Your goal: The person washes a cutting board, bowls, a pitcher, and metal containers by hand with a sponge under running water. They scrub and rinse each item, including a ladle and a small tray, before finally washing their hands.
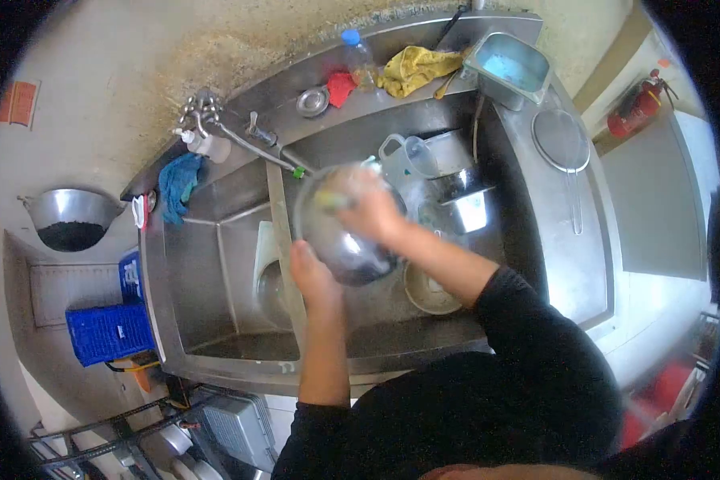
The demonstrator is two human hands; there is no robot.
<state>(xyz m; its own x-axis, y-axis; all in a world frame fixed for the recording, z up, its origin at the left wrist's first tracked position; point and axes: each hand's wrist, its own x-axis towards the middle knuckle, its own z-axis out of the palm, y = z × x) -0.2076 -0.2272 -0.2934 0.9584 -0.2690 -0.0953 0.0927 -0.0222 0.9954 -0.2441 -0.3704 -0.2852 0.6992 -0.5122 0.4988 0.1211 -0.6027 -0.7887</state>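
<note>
My left hand (314, 276) is closed on the near left edge of a round metal bowl (352, 254), which is held tilted over the sink (480, 308). Against the bowl's surface, my right hand (372, 210) presses a yellow-green sponge (330, 200); the hand and sponge are blurred by motion. The faucet spout with a green tip (298, 172) reaches close to the bowl's far left rim. Just beyond my right hand, a clear plastic jug (408, 160) sits in the basin among metal pans (452, 156). Below the right forearm lies a round pale dish (426, 292), partly hidden.
The left basin holds a white board (266, 240) and a round pan (274, 296). Along the back ledge are a blue cloth (179, 186), a bottle (360, 60), a yellow cloth (416, 70) and a container of bluish liquid (510, 70). A strainer (560, 140) lies at right.
</note>
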